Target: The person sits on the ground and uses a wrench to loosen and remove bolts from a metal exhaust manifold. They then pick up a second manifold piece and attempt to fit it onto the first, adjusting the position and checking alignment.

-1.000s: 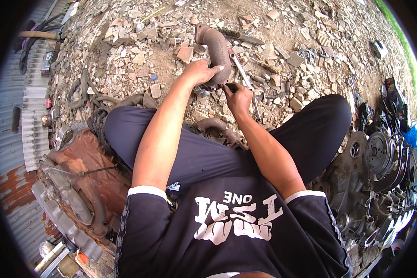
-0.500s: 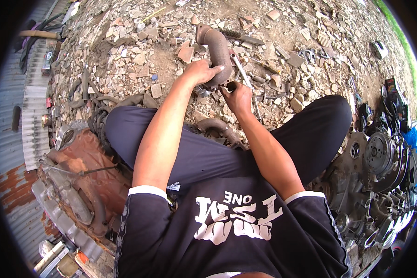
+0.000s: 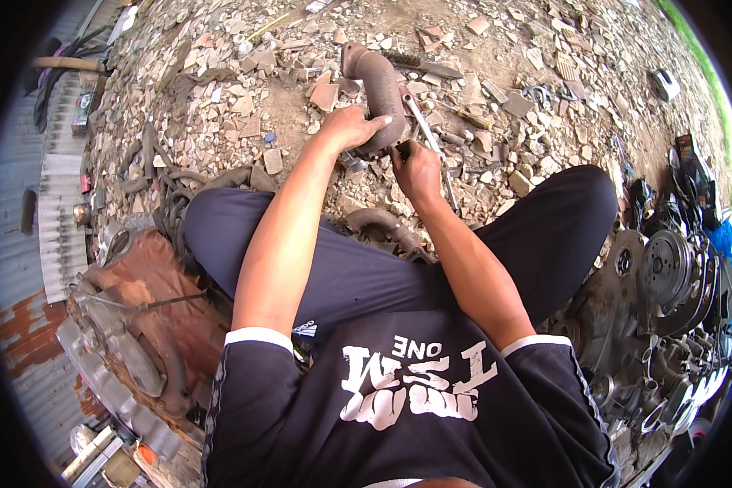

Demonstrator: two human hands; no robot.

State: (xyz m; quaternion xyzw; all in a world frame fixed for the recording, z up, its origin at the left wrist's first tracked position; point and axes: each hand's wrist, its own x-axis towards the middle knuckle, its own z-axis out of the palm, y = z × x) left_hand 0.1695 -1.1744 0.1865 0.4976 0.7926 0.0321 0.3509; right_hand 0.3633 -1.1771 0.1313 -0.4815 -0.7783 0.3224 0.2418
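Note:
A rusty, bent metal pipe (image 3: 385, 93) with a flange at its upper end is gripped near its lower bend by my left hand (image 3: 351, 128), the thumb lying across it. My right hand (image 3: 418, 171) is closed in a pinch by the pipe's lower end, at the flange edge; what its fingers hold is too small and hidden to name. Just right of the pipe, a long silver wrench (image 3: 423, 126) lies on the stones. A second curved rusty pipe (image 3: 374, 218) rests between my legs, below my hands.
Broken tile and stones (image 3: 244, 106) cover the ground. A wire brush (image 3: 403, 59) lies beyond the pipe. Metal engine parts (image 3: 667, 272) crowd my right side. A reddish-brown sheet (image 3: 175, 264) and grey castings (image 3: 110, 350) are at my left, near corrugated metal sheeting (image 3: 16, 244).
The pipe's upper end has tilted very slightly left. My right fingers have shifted a little at the lower flange, curling in more. My left hand keeps its grip.

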